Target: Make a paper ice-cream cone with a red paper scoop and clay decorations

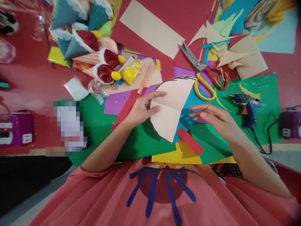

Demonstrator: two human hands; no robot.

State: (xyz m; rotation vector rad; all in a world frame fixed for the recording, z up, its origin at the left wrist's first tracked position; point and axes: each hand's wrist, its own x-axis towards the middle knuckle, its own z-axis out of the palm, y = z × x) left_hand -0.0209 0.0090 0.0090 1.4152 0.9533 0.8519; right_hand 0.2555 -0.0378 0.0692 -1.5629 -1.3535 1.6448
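A pale half-circle of paper (172,103) with a dark drawn line along its curved edge and a crease across its middle is in my left hand (145,108). The thumb and fingers grip it at the curved left side. My right hand (211,117) hovers to the right of the paper's straight edge, its fingers apart and holding nothing. Just above that hand lie scissors (199,66) with one yellow and one red handle loop, their blades spread. Blue paper (187,117) and a small red strip (191,141) lie beneath and below the half-circle.
Several decorated paper cones (94,59) crowd the upper left. A blue glue gun (250,111) with a black cord rests on green sheets (270,94) at right. Pale paper offcuts (251,56) are heaped at upper right. A blurred-out object (70,125) sits at left.
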